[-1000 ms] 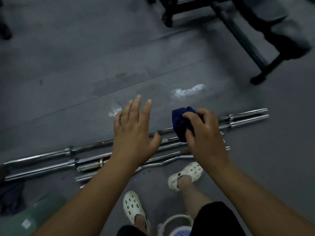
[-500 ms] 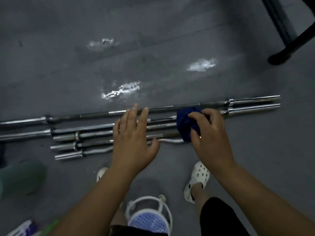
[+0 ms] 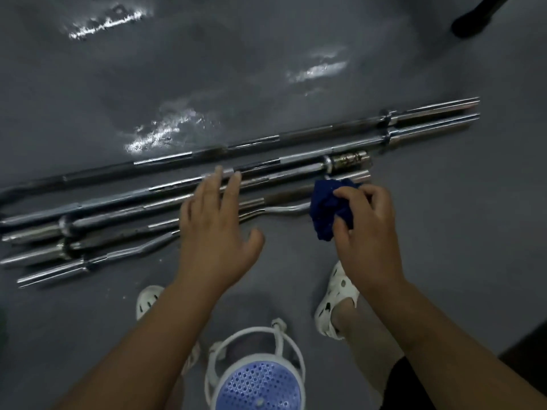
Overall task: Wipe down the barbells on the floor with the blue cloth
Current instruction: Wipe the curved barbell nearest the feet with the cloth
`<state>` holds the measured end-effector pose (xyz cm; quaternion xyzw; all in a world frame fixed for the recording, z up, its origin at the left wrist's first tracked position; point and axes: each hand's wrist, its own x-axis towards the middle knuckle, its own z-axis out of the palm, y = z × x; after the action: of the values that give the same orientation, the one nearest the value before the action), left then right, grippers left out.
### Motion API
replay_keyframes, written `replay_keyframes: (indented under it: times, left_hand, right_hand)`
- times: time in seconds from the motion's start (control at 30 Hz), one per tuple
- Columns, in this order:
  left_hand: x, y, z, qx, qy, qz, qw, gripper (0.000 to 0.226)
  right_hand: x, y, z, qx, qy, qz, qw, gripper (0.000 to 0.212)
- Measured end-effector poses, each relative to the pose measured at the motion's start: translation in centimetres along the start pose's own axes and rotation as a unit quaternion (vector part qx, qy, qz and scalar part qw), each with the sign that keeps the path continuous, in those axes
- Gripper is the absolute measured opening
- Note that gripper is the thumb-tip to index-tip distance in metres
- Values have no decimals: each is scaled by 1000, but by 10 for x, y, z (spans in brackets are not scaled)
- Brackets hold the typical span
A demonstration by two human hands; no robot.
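Barbells (image 3: pixel 281 159): flat on floor (image 3: pixel 444 232), side by side, directly ahead of both hands and beyond the feet.
Left hand (image 3: pixel 213 232): empty, fingers straight and slightly spread, fingertips over the middle of the nearer bars; contact not discernible.
Right hand (image 3: pixel 367 232): fingers and thumb curled, pinching cloth (image 3: pixel 325 208); well apart from left hand.
Cloth: blue, bunched, over the right end of the nearest bars, just nearer than a rusty sleeve (image 3: pixel 349 158); touching or hovering, cannot tell.
Long axis: left to right across the view, right ends angled farther away; likely stroke therefore sideways along a shaft, not toward or away from the body.
Nearer hand: right for the right-hand ends, and already carrying the cloth; left for mid-shaft, well placed to steady a bar against rolling.
Count, barbells: five, namely two long bars (image 3: pixel 251 142), farthest; two short bars (image 3: pixel 266 176), straight; one curl bar (image 3: pixel 281 209), nearest.
Count, cloths: one.
Progress: judged as a wipe beginning at one bar end; cleaned bars not distinguishable from uncleaned.
Surroundings: two white clogs (image 3: pixel 337 300); one white-and-lilac perforated stool (image 3: pixel 257 386) between them; wet glints on floor beyond the bars; dark equipment foot (image 3: pixel 473 19) at top right.
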<state>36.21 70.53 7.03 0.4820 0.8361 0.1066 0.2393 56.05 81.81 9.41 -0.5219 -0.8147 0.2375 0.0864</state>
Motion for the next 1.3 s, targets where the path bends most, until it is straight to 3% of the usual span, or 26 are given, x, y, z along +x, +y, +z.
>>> replay_keyframes:
  times: [0.37,0.57,0.7,0.87,1.1,1.3]
  left_hand:
    - [71,-44,221,4,5,47,999,90]
    - [136,-88,270,90,28,60,994,94]
    - [141,-77,254,121,81,77,986,93]
    - [77,-40,253,117,107,75,985,92]
    - [34,0,229,111,168,74,977,92]
    - [1,30,203,140,202,101,964,94]
  right_hand:
    - [32,107,206,7,90,46,995,28]
    - [46,151,275,2,109,20,994,25]
    - [43,162,279,4,118,-12,993,32]
    - [13,150,249,1,132,-48,990,64]
    - [-14,156,195,23,174,-113,978,30]
    - [-28,149,156,52,207,-156,965,35]
